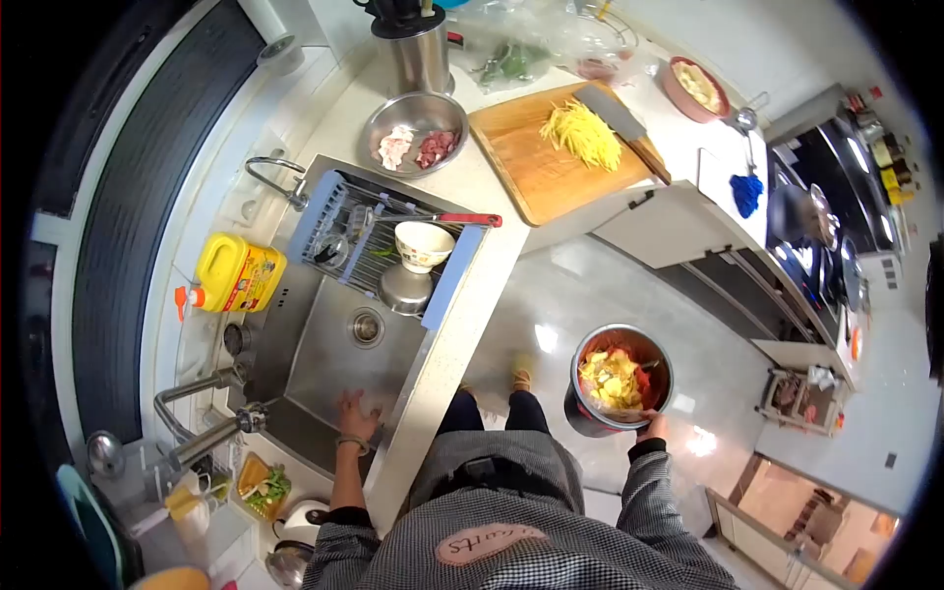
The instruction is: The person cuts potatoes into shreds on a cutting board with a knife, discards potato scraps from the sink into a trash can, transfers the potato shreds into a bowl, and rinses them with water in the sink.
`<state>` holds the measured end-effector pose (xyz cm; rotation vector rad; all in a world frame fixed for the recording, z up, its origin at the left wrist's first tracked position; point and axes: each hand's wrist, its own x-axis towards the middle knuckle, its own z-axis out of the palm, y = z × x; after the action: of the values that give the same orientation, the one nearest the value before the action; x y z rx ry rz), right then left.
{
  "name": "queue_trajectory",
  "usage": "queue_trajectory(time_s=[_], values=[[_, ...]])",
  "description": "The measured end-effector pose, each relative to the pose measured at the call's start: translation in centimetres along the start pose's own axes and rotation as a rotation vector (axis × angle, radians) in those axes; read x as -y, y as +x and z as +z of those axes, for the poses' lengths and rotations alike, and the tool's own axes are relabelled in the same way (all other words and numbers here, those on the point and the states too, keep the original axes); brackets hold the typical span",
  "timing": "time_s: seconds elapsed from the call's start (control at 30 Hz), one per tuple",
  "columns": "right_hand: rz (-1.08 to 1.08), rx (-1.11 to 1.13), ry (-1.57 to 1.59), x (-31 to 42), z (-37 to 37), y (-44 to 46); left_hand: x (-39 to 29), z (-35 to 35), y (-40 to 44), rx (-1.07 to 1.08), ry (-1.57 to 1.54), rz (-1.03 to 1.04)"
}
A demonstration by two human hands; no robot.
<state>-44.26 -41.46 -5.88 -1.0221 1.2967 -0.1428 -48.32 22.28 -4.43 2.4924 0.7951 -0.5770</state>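
Pinching the near rim of that dark bin [586,417] with your right hand [653,427], you've got it out beside your legs, yellow and red scraps [612,379] piled inside. Your left hand [358,419] is down in the sink [320,339] with its fingers spread, though I honestly can't tell if they're touching the steel. Up on the counter, yellow shreds [582,136] sit on your cutting board [511,147] by the cleaver [608,110].

The sink [320,344] is smooth metal, the jug [241,275] glossy plastic, the cutting board [546,179] matt wood.
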Motion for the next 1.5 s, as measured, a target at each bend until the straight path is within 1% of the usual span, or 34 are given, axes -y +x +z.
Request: queue_trajectory(time_s=[0.03,0.1,0.13,0.17,0.23,0.27,0.3,0.37,0.4,0.47,0.5,0.57,0.6,0.63,0.7,0.77,0.8,0.9,0.97,1.03,1.1,1.17,1.23,1.27,1.3,1.33,1.37,1.4,1.43,1.47,1.5], values=[[0.072,-0.031,-0.035,-2.1,-0.5,3.7,-1.2,-0.2,-1.0,-0.001,0.03,0.006],[0.134,0.003,0.029,-5.9,-0.3,9.7,-2.4,1.0,-1.5,-0.023,0.065,-0.011],[0.153,-0.049,-0.036,-7.5,0.3,12.2,-2.5,1.9,-2.1,-0.002,-0.059,-0.036],[0.152,-0.014,-0.184,-11.2,-1.5,19.1,-2.5,2.8,-2.4,0.009,-0.183,-0.056],[0.33,-0.024,-0.048,-13.9,0.3,22.9,-1.6,3.9,-2.8,-0.021,-0.208,-0.076],[0.439,0.081,0.189,-15.0,1.3,24.8,-1.2,4.2,-2.2,-0.034,-0.24,-0.069],[0.481,0.098,0.247,-15.7,2.4,26.4,-1.0,4.3,-2.1,-0.067,-0.228,-0.082],[0.516,0.076,0.272,-17.6,4.8,29.2,-1.0,4.1,-2.4,-0.011,-0.208,-0.08],[0.534,0.057,0.284,-19.0,5.0,30.7,-0.6,4.2,-2.4,-0.025,-0.186,-0.092],[0.57,0.031,0.305,-21.8,5.3,32.5,-0.2,4.6,-2.1,0.04,-0.625,-0.21],[0.588,0.018,0.319,-23.4,5.7,33.2,0.6,4.9,-2.2,0.013,-0.613,-0.206],[0.643,-0.01,0.36,-26.5,6.1,34.0,2.6,5.1,-2.1,0.006,-0.456,-0.173],[0.668,-0.028,0.377,-28.1,5.9,34.3,0.8,4.2,-2.1,-0.017,-0.435,-0.167],[0.691,-0.052,0.393,-29.8,5.4,34.6,-3.4,2.8,-3.4,0.019,-0.339,-0.243],[0.739,-0.104,0.42,-32.7,4.2,34.6,-4.4,2.3,-3.2,0.053,-0.221,-0.32],[0.774,-0.163,0.442,-35.2,2.8,34.4,2.6,3.7,-2.8,0.125,-0.687,-0.382],[0.794,-0.188,0.451,-36.6,2.1,34.1,2.1,3.7,-3.1,0.119,-0.681,-0.37],[0.851,-0.267,0.476,-39.4,0.2,32.7,-1.0,2.9,-3.3,0.057,-0.352,-0.37],[0.892,-0.326,0.495,-40.7,-1.0,31.7,-3.9,2.3,-3.5,0.023,-0.201,-0.39],[0.935,-0.388,0.508,-40.7,-3.1,30.1,-6.6,1.7,-3.6,0.023,-0.142,-0.417],[0.968,-0.443,0.513,-38.9,-4.4,28.7,-8.8,1.5,-3.5,0.075,-0.164,-0.426],[1.001,-0.483,0.5,-36.1,-6.0,26.7,-3.4,2.7,-2.9,0.014,-0.337,-0.341],[1.071,-0.471,0.435,-33.1,-7.0,24.6,2.2,5.0,-1.6,-0.089,-0.765,-0.212],[1.181,-0.396,0.352,-32.2,-8.2,24.6,4.2,6.2,-0.8,-0.134,-0.871,-0.18],[1.306,-0.021,0.308,-30.8,-10.3,24.1,5.6,6.5,-0.4,-0.166,-0.654,-0.26],[1.3,-0.151,0.281,-28.0,-10.3,23.1,7.0,6.9,-0.1,-0.181,-0.441,-0.347],[1.238,-0.32,0.383,-24.8,-9.0,21.6,6.7,7.5,-0.4,-0.204,-0.085,-0.192],[1.033,-0.368,0.301,-22.5,-8.3,20.4,6.3,8.2,-0.7,-0.281,0.287,-0.064],[1.005,-0.239,0.212,-18.0,-7.3,18.4,2.4,6.4,-1.8,-0.161,0.345,-0.168],[0.971,-0.152,0.217,-15.6,-7.1,18.2,-4.5,3.4,-3.4,-0.032,0.411,-0.263],[0.942,-0.069,0.22,-13.5,-7.5,18.3,-3.8,3.8,-3.2,-0.034,0.351,-0.278]])
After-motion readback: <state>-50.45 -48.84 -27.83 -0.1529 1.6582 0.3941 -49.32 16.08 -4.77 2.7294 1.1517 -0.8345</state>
